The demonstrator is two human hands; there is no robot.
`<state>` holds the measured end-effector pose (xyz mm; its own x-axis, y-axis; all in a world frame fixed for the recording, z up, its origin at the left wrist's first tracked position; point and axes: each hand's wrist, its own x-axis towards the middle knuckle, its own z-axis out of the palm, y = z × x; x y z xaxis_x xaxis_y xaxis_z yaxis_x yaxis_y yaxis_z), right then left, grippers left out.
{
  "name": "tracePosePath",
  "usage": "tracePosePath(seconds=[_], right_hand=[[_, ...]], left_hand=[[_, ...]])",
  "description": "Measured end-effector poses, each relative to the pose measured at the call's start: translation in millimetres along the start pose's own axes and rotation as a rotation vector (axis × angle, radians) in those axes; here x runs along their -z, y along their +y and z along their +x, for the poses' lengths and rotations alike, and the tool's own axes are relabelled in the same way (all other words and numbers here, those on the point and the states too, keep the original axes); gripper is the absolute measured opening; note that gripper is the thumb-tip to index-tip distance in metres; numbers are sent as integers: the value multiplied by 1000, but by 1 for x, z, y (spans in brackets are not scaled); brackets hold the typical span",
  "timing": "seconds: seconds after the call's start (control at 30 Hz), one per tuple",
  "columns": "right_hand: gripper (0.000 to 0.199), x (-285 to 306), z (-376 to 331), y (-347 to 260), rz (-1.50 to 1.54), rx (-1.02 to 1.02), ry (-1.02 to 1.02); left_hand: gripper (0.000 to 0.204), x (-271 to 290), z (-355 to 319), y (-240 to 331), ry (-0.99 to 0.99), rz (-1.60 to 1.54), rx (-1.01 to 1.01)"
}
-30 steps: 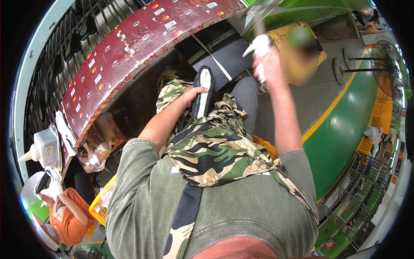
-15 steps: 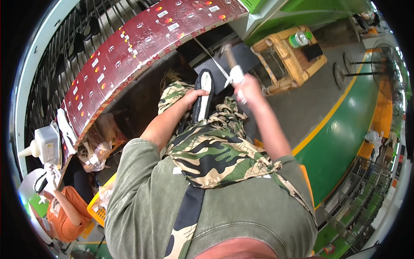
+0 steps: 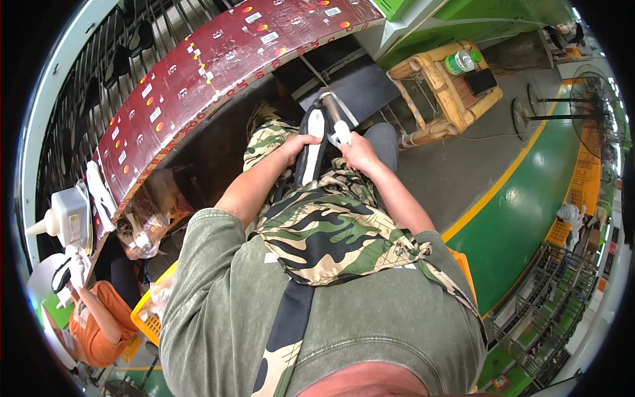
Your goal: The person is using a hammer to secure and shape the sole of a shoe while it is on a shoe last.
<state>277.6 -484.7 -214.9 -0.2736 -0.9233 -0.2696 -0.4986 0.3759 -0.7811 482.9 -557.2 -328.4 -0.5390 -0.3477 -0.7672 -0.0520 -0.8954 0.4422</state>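
Seated on the lap: a black-and-white shoe upper [image 3: 311, 149], lying lengthwise over a camouflage apron [image 3: 331, 231]. Left hand [image 3: 297, 147] laid on the upper's left edge, fingers curled over it and pressing it down. Right hand [image 3: 357, 149] just beside it on the right, fingers wrapped tight around a small white tool [image 3: 340, 132], tip touching the upper.

Ahead and curving to the left, a long dark-red bench [image 3: 198, 73] dotted with small labels, its edge close to the knees. To the right, grey floor [image 3: 456, 172] with open room, bounded by a yellow line [image 3: 496, 185] and a green strip beyond. On that floor, a bamboo stool [image 3: 443, 86] carrying a green bottle [image 3: 462, 61] and a dark flat object. Lower left, another person in an orange shirt [image 3: 99, 324] beside a yellow crate [image 3: 149, 317].
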Motion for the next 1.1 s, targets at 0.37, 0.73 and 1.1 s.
tracePosePath(seconds=[0.37, 0.73, 1.1], right_hand=[[11, 159, -1, -186, 708, 800, 523], [24, 16, -6, 14, 217, -184, -155], [15, 17, 1, 78, 445, -393, -83]], left_hand=[[50, -11, -23, 9, 58, 8, -62], [47, -16, -24, 16, 145, -19, -238], [28, -11, -46, 54, 220, -686, -584]])
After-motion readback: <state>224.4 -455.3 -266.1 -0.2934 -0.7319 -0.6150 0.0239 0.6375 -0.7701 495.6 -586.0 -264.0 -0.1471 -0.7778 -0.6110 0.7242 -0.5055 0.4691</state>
